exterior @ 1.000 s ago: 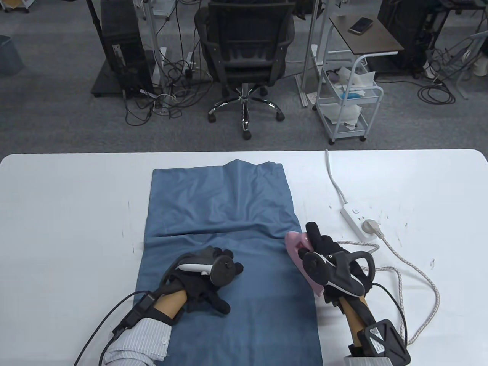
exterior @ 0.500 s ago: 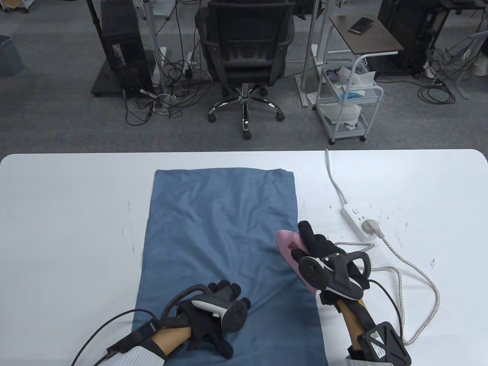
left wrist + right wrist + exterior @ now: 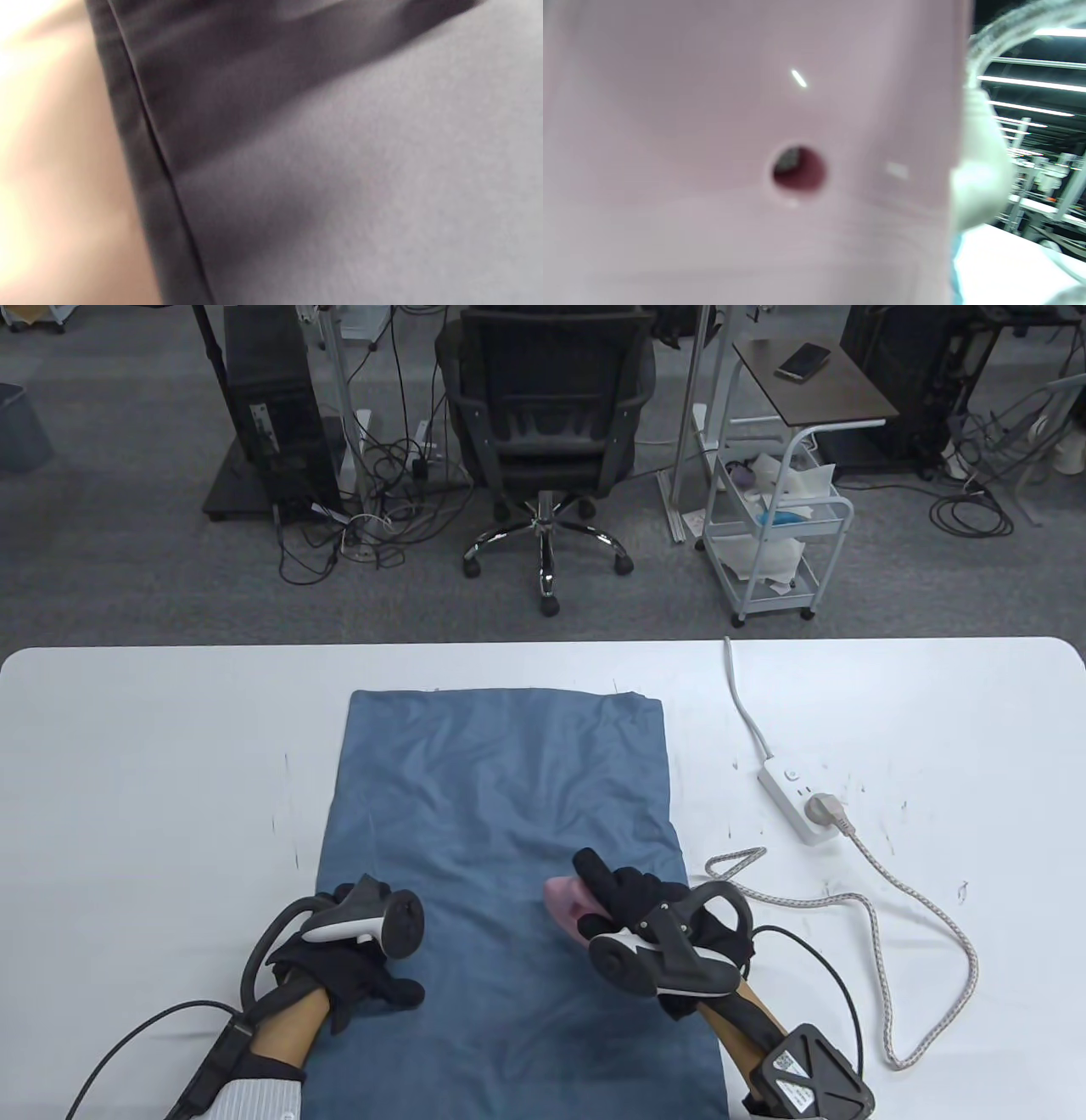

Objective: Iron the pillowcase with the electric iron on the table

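At lower left of the table view, the left hand (image 3: 356,976) lies on the near left edge of the blue pillowcase (image 3: 501,814), fingers curled; whether it pinches the cloth I cannot tell. The pillowcase is spread lengthwise down the middle of the white table (image 3: 153,746). Right of centre, the right hand (image 3: 653,912) grasps the pink iron (image 3: 567,902) resting on the fabric. Its braided cord (image 3: 925,916) loops to the power strip (image 3: 793,797) at right

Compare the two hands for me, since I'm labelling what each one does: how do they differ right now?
The right hand grips the pink iron over the blue pillowcase; the left hand holds no tool. The left hand sits at the pillowcase's left edge, the right hand toward its right side. Whether the left fingers pinch the fabric cannot be told. Both wear black gloves with trackers.
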### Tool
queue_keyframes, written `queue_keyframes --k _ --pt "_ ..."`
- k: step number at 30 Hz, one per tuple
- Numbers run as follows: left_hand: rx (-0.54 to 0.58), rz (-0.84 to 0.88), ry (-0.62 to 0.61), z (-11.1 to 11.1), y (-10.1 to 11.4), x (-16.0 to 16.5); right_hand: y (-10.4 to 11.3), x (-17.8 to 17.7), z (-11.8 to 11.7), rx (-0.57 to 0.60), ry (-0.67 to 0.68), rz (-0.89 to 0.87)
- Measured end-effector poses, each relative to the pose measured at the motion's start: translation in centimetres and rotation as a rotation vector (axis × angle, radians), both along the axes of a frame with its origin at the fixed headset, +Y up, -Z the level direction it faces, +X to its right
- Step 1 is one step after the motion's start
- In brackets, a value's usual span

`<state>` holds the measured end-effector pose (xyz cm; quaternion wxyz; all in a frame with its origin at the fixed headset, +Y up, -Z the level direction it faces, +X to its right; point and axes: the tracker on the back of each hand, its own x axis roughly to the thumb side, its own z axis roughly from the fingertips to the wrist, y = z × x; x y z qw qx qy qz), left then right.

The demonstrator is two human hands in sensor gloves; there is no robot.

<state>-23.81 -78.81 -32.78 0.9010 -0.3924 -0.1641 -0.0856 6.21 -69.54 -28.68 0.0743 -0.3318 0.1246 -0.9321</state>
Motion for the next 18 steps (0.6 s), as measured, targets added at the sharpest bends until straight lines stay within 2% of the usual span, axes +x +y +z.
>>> queue_keyframes --k 6,10,13,18 --pt "0.047 0.002 -0.018 1.8 1.0 -1.2 -1.3 -4.8 2.1 -0.051 0.195 0.067" --pt "0.016 -0.069 -0.013 3.2 -0.3 -2.3 -3.0 -6.9 3.0 -0.093 0.309 0.063" --pt "0.033 0.017 0.003 3.4 -0.3 -2.9 -3.0 -6.6 2.5 -0.11 0.269 0.049" --pt "0.042 -0.014 -0.013 3.5 -0.3 -2.8 -3.2 -3.2 -0.7 -0.053 0.022 0.097"
